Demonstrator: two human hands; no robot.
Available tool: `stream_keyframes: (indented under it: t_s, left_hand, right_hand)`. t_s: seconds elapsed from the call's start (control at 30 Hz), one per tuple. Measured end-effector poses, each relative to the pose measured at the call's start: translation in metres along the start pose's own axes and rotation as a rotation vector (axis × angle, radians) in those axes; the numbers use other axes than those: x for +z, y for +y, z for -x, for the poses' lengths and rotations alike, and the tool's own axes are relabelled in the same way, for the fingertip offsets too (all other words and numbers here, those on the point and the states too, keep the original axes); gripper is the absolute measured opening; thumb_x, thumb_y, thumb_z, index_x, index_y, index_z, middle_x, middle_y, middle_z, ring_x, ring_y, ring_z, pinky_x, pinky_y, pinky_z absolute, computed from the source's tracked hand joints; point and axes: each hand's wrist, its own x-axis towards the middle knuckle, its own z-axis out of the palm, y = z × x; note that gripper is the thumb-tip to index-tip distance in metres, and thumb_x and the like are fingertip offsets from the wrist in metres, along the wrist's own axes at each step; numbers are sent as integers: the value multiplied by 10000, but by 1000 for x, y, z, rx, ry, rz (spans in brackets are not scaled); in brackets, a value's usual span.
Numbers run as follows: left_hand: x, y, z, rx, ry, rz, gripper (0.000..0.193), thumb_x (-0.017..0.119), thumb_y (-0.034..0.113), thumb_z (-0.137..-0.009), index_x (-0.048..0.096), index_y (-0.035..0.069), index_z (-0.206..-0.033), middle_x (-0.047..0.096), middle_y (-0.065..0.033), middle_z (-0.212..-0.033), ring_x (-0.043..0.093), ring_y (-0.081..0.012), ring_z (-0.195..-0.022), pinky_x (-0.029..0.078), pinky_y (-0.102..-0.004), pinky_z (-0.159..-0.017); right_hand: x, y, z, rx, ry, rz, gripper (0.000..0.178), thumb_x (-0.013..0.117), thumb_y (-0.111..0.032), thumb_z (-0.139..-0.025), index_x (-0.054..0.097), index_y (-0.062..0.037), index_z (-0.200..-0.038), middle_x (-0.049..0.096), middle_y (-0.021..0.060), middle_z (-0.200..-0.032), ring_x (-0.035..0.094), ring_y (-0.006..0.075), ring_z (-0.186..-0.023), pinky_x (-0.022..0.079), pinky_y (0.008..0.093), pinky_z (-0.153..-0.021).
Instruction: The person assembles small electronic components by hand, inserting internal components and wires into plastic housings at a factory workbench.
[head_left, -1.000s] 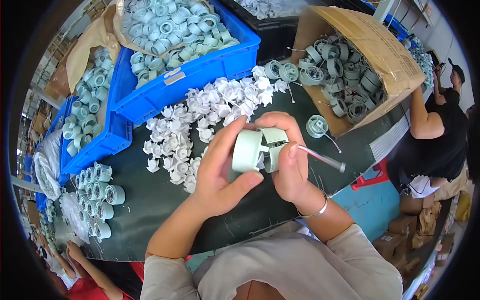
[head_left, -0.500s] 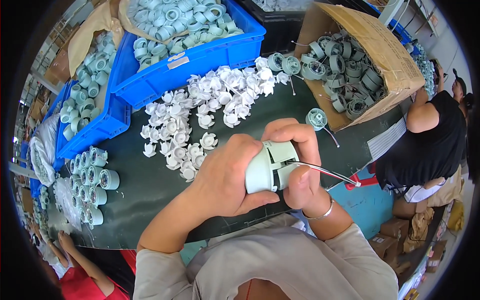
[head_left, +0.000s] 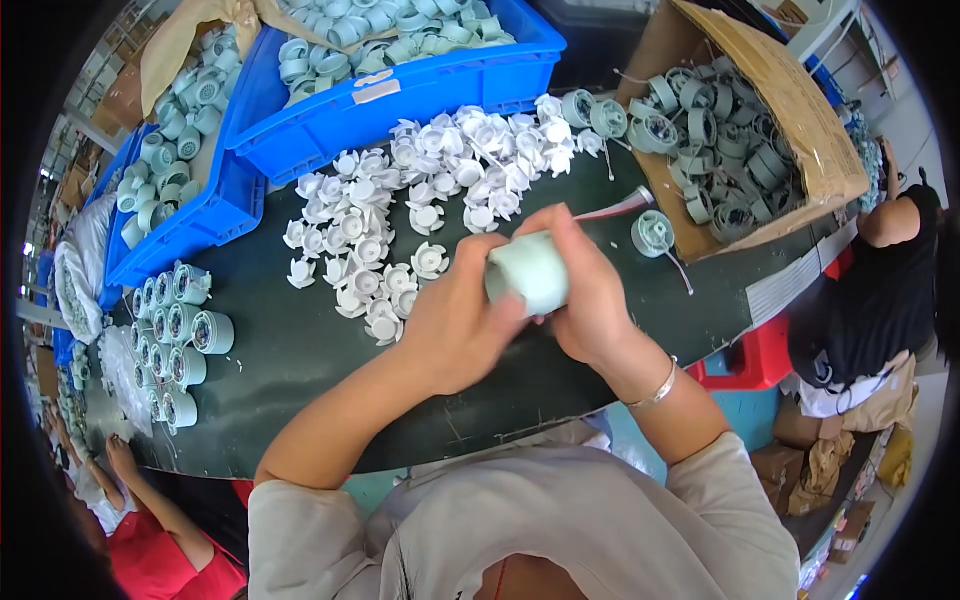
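Note:
Between my two hands is a pale green cylindrical plastic housing (head_left: 535, 272), tilted over the table and slightly blurred. My left hand (head_left: 462, 325) grips its left side, thumb at the open end. My right hand (head_left: 592, 295) wraps its right side, fingers over the top. Thin red and white wires (head_left: 622, 206) stick out beyond my right fingers. To the left of my hands lies a spread of white finned impellers (head_left: 430, 262). A single pale green motor part (head_left: 653, 233) with a wire lies right of my right hand.
Blue crates (head_left: 400, 100) of pale green housings stand at the back left. A cardboard box (head_left: 810, 130) of wired motor parts lies at the back right. Several assembled units (head_left: 212, 332) stand in rows at left on the dark green table (head_left: 300, 400). Other people sit at both sides.
The housing has been turned in my hands and lifted farther from my body. Its slotted side and wires faced right before; now a smooth wall shows and the wires point away.

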Motion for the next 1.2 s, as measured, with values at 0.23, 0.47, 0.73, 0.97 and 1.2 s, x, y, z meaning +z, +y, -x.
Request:
stream_keyframes:
  t_s: [0.23, 0.47, 0.73, 0.97, 1.2]
  left_hand:
    - [-3, -17, 5, 169, 606, -28, 588, 255, 463, -880, 401, -41, -1145, 478, -152, -1103, 414, -255, -1080, 258, -369, -957]
    - [-29, -55, 25, 326, 46, 270, 532, 524, 281, -798, 360, -17, -1207, 509, -163, -1047, 503, -286, -955, 343, -367, -881]
    - [-365, -151, -8, -423, 441, -1459, 375, 585, 174, -709, 533, 105, -1074, 575, -136, -988, 560, -284, -899, 449, -364, -756]
    - [-414, -181, -36, -956, -416, -1073, 765, 633, 67, -541, 370, 125, -1257, 516, -208, -1098, 516, -301, -1011, 425, -363, -807]
    - [-398, -191, -47, -760, -208, -928, 653, 645, 231, -558, 457, 36, -1153, 521, -190, -1101, 500, -307, -1026, 402, -379, -860]
  right_hand:
    - [32, 21, -7, -160, -255, 177, 291, 315, -295, -897, 463, -48, -930, 490, 41, -843, 448, 102, -739, 366, 229, -626]
    - [42, 40, -8, -175, -516, 384, 222, 385, -145, -882, 437, 7, -1036, 488, 53, -954, 435, 97, -891, 363, 241, -788]
    - [12, 22, -34, -258, -71, 235, 401, 533, -383, -791, 384, -53, -962, 502, 130, -862, 498, 169, -770, 422, 273, -685]
    - [13, 16, -57, -196, 20, 295, 365, 535, -354, -796, 391, -60, -958, 503, 116, -863, 490, 162, -790, 405, 268, -705]
    - [5, 32, -43, -271, -22, 338, 216, 541, -150, -806, 447, -39, -967, 524, 71, -889, 497, 132, -831, 415, 277, -734]
